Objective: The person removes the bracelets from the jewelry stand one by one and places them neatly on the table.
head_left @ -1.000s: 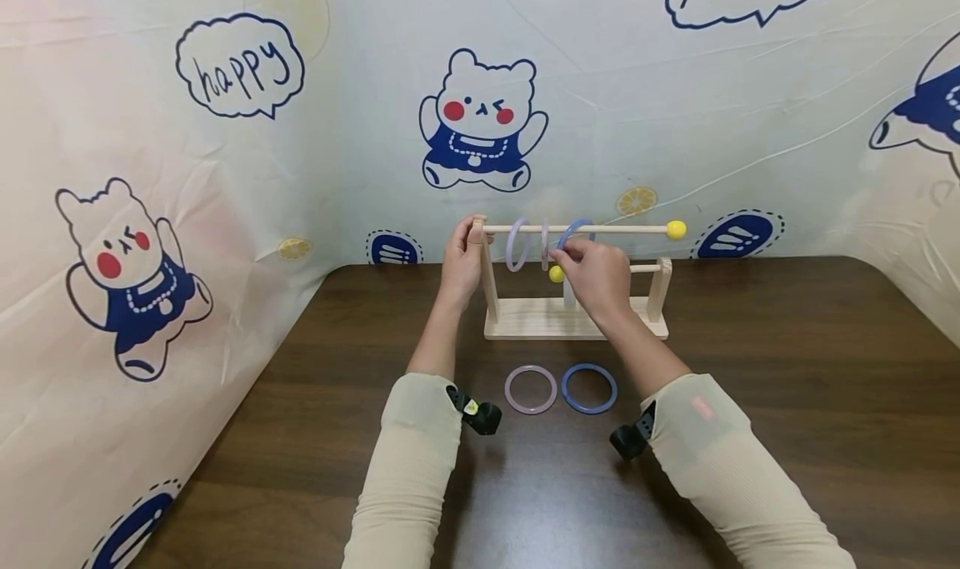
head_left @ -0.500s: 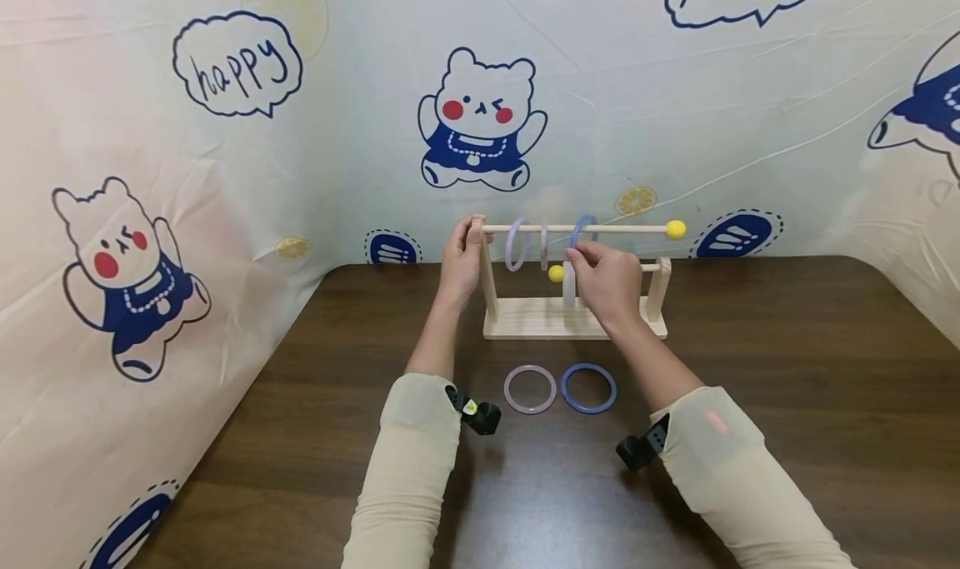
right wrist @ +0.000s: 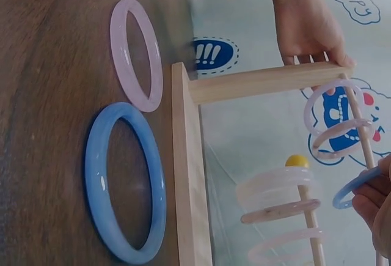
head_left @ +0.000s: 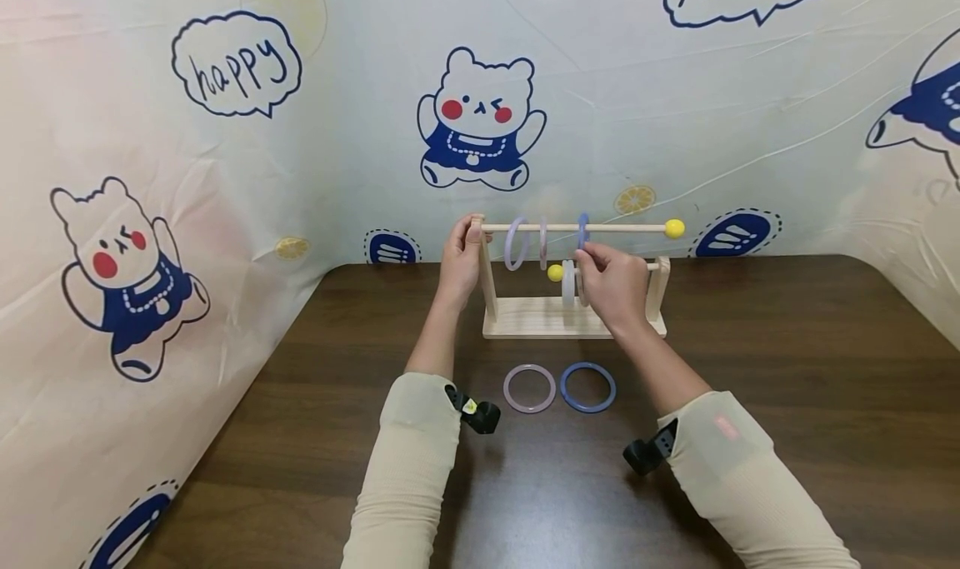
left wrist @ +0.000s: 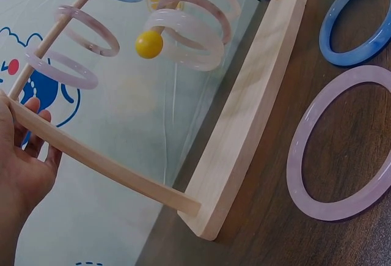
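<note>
My left hand (head_left: 459,262) grips the top of the left post of a wooden bangle stand (head_left: 547,327). My right hand (head_left: 617,286) pinches the lower part of a blue bangle (head_left: 583,229) that is threaded on the upper rod. Left of it on that rod hang a lilac bangle (left wrist: 88,82) and a mottled pinkish one (left wrist: 113,49). Several pale bangles, with a white bangle (left wrist: 211,55) at the front, hang on the lower rod behind its yellow end ball (left wrist: 149,44). In the head view my right hand hides part of the lower rod.
Two loose bangles lie flat on the dark wooden table (head_left: 360,436) in front of the stand: a lilac ring (head_left: 507,388) and a blue ring (head_left: 566,387). The upper rod ends at a yellow ball (head_left: 675,228) on the right. A printed cloth (head_left: 360,94) hangs behind.
My right hand has slid the blue bangle a little to the right along the upper rod, and the bangle has turned edge-on to the head view. The left hand keeps its place.
</note>
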The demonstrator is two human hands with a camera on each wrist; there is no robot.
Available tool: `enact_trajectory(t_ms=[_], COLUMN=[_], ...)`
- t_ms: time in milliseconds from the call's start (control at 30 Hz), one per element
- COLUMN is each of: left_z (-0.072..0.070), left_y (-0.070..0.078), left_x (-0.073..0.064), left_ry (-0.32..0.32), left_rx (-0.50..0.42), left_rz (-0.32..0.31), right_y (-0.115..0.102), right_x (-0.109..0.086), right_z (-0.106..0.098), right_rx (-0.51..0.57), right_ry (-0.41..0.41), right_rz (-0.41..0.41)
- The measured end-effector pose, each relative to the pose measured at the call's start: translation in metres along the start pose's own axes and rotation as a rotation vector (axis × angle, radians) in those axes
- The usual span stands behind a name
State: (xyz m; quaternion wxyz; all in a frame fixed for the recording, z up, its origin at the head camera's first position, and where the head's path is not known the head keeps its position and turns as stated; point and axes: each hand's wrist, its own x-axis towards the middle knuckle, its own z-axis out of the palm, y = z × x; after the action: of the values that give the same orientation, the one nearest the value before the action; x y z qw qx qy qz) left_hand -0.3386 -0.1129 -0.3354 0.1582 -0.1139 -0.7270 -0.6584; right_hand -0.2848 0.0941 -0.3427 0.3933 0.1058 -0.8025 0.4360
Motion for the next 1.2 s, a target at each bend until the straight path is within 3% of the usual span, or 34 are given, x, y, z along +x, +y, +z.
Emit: enact_trajectory(t_ms=[533,833,1200], left_z=[-0.001,0.0,0.0], left_y=[0.0,0.026,-0.002], left_x=[0.0,-0.012,0.0], left_ry=[0.006,-0.003,0.012], left_rx=[0.012,0.021,0.008], left_rz=[-0.005,-0.037,-0.004], right_y=[0.006,0.005,0.011], right_x=[-0.001,-0.003,-0.004], right_z=[-0.009,-0.012,-0.017], right_rx=[0.002,0.016,0.018], right_ry=[0.07,0.084,0.104], right_rz=[0.0,-0.062,-0.082])
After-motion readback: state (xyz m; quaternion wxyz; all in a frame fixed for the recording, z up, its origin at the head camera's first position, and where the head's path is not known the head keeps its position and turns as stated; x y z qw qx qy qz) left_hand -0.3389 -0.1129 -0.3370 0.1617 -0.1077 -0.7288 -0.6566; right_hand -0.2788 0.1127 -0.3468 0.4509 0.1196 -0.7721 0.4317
